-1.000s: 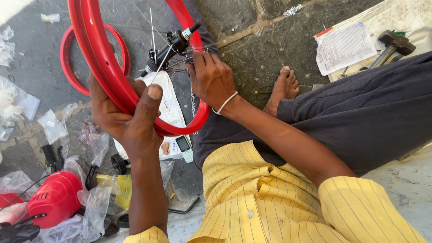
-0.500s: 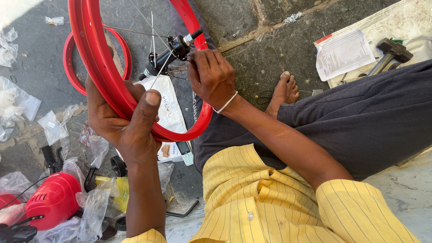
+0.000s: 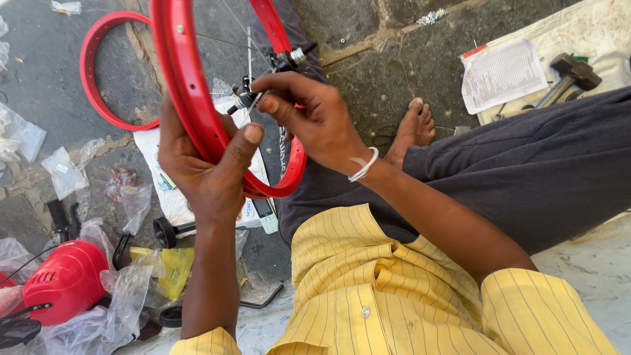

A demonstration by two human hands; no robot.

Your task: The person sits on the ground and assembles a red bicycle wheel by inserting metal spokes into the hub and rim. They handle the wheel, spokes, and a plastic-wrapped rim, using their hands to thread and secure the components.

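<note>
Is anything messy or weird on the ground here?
Yes. Torn clear plastic bags lie scattered on the ground beside the left hand gripping the red rim, and a second red rim lies loose behind.

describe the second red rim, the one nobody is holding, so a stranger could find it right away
Start at the red wheel rim gripped by the left hand. Look behind it, toward the upper left, on the grey stone ground. There lies the spare red rim, flat and bare: no spokes, no hub, no hand on it.
</note>
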